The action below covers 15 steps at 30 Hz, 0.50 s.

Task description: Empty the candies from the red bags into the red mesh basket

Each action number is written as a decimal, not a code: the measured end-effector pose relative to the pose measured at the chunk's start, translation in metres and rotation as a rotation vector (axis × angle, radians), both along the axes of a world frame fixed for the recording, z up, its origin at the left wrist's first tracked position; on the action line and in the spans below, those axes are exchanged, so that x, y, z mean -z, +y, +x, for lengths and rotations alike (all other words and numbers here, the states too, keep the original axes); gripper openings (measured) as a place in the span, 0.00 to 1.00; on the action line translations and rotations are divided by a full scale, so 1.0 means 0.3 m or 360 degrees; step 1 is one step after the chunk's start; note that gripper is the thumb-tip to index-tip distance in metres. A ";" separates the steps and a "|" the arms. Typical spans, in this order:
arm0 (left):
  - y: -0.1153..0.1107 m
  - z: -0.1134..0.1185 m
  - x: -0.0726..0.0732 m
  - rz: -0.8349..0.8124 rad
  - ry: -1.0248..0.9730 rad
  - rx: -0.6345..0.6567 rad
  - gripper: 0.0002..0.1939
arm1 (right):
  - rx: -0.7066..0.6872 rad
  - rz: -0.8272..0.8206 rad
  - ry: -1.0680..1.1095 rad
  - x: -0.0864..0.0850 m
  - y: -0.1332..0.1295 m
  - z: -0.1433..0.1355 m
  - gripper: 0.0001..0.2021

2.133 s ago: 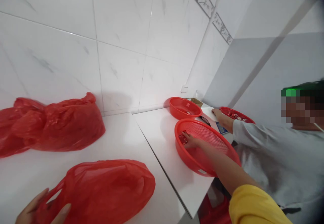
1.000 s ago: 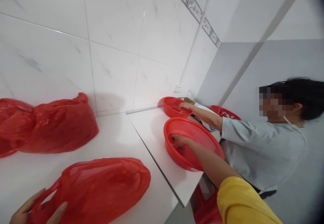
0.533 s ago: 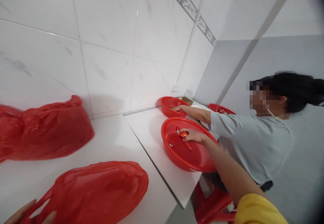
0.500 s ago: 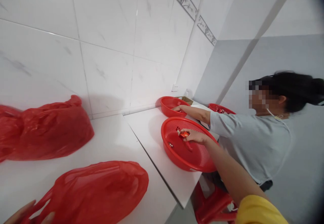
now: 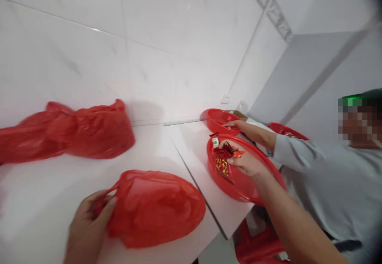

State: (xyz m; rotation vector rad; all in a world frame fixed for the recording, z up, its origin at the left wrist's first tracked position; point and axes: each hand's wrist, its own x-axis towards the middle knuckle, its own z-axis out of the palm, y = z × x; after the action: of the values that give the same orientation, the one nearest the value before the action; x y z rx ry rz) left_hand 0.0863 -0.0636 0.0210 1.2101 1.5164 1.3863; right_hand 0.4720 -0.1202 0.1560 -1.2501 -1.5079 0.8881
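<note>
My left hand point(image 5: 88, 220) is closed on the gathered opening of a red plastic bag point(image 5: 162, 208), which lies on the white table. Above the red plastic basket point(image 5: 222, 186), my right hand point(image 5: 250, 164) grips a few snack packets point(image 5: 222, 164). They are dark red with yellow print, one has a white label, and a small orange piece pokes out by the fingers. My hand and the packets hide part of the basket's inside.
Against the tiled wall lies another red plastic bag point(image 5: 101, 132), knotted. A co-worker's hand point(image 5: 232, 125) reaches into a second red basin point(image 5: 215, 121). A third red container point(image 5: 288, 131) stands beyond it, and a red stool point(image 5: 259, 240) below the table edge.
The right hand has risen within the basket, and more dark red packets now show in it. My left hand has come further into view on the bag. The view has shifted left.
</note>
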 end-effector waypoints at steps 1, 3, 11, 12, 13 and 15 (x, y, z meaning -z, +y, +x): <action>-0.001 0.007 -0.002 -0.0023 -0.0099 0.0036 0.26 | -0.0025 0.0018 -0.0125 -0.019 0.003 -0.072 0.18; -0.007 0.019 -0.006 -0.0019 -0.0245 0.0121 0.24 | -0.0194 -0.0035 -0.0349 -0.045 0.009 -0.218 0.20; -0.036 -0.001 -0.019 0.0002 -0.0484 0.0279 0.23 | -0.0831 0.0054 -0.1434 0.148 0.114 -0.569 0.29; -0.037 -0.007 -0.019 0.0012 -0.0473 0.0274 0.22 | -0.0825 0.0034 -0.1485 0.170 0.125 -0.569 0.33; -0.036 -0.013 -0.018 0.0021 -0.0455 0.0268 0.22 | -0.0797 0.0036 -0.1490 0.180 0.130 -0.560 0.35; -0.034 -0.024 -0.009 0.0035 -0.0408 0.0252 0.21 | -0.0660 0.0094 -0.1388 0.166 0.128 -0.517 0.34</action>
State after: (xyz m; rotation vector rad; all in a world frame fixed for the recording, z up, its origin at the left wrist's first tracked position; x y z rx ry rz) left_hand 0.0791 -0.0737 0.0235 1.0932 1.2057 1.3953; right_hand 0.3170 -0.0818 0.1063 -1.3816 -2.5284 0.5438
